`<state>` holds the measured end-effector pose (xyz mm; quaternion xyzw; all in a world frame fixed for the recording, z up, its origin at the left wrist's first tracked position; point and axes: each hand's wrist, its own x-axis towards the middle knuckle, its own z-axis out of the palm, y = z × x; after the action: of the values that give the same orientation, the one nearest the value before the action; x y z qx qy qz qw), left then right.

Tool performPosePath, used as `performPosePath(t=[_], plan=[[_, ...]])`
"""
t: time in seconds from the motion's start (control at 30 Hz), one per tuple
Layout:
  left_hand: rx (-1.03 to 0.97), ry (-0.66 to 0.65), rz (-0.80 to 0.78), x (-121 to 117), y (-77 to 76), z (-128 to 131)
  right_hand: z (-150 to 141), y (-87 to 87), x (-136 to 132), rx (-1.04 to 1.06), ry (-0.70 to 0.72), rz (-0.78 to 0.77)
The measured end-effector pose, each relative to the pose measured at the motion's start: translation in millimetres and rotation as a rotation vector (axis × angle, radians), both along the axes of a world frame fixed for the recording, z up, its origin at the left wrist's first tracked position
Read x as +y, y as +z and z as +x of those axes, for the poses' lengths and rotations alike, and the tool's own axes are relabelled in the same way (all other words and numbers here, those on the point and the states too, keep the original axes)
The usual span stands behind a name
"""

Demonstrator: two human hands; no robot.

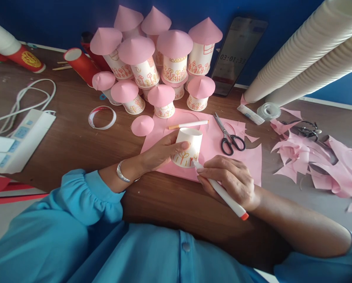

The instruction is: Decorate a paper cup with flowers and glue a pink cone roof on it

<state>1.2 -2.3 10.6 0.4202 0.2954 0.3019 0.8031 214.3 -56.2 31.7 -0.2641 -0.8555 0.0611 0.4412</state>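
Observation:
My left hand (164, 150) is wrapped round a white paper cup (190, 138), its thumb across the front. Yellow and orange flower and stem drawings run along the lower part of the cup. Between the fingers of my right hand (230, 177) is a white marker (226, 196) with an orange end, its tip at the cup's drawn side. Pink paper (176, 173) lies beneath both hands. On it rest another marker (190, 124), white with an orange-yellow end, and black-handled scissors (229, 135).
Behind stand several decorated cups with pink cone roofs (136, 50). A loose pink cone (142, 125) and a tape roll (102, 117) lie left. Pink scraps (299, 153), clear tape (268, 112) and tall cup stacks (299, 51) are right; a phone (237, 55) leans behind. A power strip (25, 137) sits far left.

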Motion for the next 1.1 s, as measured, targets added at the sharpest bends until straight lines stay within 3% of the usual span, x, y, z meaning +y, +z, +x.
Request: performPosePath(t=[0.73, 1.1], plan=[[-0.086, 0.019, -0.054, 2, -8.3, -2, 2, 2.0, -2, 0.009, 0.058, -0.019], [-0.160, 0.032, -0.087, 5, 2.4, -1, 3, 1.8, -3, 0.020, 0.075, -0.016]])
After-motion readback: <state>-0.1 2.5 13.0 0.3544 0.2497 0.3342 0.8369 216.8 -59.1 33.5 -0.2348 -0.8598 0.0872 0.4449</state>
